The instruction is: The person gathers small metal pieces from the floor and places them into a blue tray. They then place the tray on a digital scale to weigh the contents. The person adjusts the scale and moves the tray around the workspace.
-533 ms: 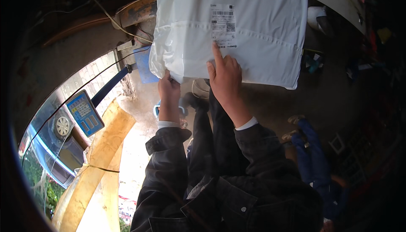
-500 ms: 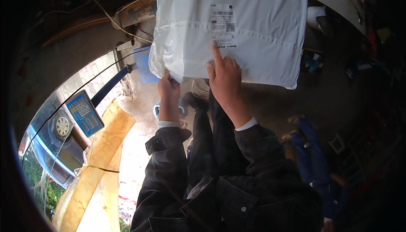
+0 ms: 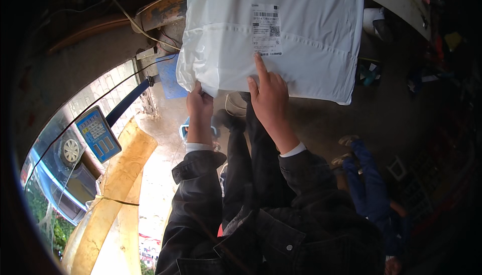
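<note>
Right grip [image 3: 271, 92], loose, slid slightly down white parcel [image 3: 309, 31] extending beyond left grip [image 3: 200, 104] pinching its edge

1. Pinching with left hand [image 3: 200, 105], keeping thumb [image 3: 198, 87] uppermost, other fingers bent, partly hidden.
2. Holding right hand [image 3: 271, 94] just right of that pinch, extending index finger [image 3: 260, 66] forward, spreading right thumb [image 3: 253, 86] toward the pinching side.
3. Angling left forearm [image 3: 198, 182] and right forearm [image 3: 310, 177] back from the grip.
</note>
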A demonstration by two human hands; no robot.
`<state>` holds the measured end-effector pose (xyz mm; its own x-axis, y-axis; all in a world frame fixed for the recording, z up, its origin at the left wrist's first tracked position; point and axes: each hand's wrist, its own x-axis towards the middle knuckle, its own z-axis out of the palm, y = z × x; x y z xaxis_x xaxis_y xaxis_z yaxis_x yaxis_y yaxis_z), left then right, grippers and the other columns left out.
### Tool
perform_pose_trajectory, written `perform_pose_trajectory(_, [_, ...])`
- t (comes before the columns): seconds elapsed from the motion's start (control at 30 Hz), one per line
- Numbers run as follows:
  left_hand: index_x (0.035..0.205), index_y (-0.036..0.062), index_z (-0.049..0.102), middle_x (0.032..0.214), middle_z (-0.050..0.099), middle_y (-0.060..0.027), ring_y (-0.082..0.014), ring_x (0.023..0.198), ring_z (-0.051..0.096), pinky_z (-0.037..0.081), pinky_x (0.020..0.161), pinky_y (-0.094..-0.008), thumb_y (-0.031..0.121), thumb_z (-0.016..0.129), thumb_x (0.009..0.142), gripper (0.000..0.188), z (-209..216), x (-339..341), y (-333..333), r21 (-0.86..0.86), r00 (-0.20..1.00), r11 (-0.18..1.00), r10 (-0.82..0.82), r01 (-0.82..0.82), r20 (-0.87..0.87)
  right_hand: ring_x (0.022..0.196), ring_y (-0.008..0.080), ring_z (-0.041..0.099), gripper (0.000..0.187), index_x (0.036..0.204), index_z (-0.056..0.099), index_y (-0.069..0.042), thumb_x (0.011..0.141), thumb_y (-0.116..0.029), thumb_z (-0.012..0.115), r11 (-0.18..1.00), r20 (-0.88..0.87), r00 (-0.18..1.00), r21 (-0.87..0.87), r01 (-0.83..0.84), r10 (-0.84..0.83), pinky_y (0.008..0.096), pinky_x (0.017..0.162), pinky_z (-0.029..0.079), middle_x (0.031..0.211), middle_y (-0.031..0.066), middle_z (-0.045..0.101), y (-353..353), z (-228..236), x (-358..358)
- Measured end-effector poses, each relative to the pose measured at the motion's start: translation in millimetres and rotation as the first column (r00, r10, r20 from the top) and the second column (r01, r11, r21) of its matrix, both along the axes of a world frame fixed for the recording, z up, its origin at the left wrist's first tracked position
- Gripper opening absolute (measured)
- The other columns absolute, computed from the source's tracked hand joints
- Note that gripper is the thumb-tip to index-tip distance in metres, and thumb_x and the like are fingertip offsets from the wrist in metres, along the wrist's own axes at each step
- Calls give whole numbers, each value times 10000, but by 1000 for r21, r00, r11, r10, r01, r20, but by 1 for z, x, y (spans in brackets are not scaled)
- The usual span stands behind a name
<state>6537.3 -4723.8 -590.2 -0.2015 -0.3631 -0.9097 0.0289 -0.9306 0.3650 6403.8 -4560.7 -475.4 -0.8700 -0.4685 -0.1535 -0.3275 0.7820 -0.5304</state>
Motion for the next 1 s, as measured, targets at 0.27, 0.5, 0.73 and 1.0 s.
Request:
perform_pose_trajectory(0.27, [1271,-28,475,1252,574,-156,-290,1132,584,492,975,-419,210,423,1014,354,5,-2,0,6,996,1000,5,-4,-85,696,277,528,600,1406,440,-111,856,-237,642,1000,-50,999,-13,-3,2,418,679,436,688,82,544,-9,3,-8])
perform_pose_trajectory(0.5, [1283,-24,464,1270,561,-154,-292,1155,569,478,995,-425,209,411,1017,357,1,2,-2,-4,996,1000,-2,2,-91,639,325,551,501,1352,490,-99,885,-223,623,1000,-59,998,-6,9,-10,434,650,457,621,120,553,-25,4,-29])
perform_pose_trajectory(0.73, [1268,-14,474,1245,576,-142,-284,1123,590,495,974,-418,212,424,1013,345,5,1,-1,0,997,1000,1,-1,-74,668,365,609,489,1363,475,-154,908,-299,581,995,27,998,84,47,-50,465,640,479,687,181,609,-35,12,-48])
perform_pose_trajectory(1.0, [1231,-23,491,1187,602,-143,-273,1069,616,535,915,-390,191,461,1000,316,-7,12,-2,-15,996,1000,-15,14,-87,779,366,629,477,1352,486,-153,914,-315,580,969,42,969,44,242,-244,436,701,494,761,168,643,25,-26,-78])
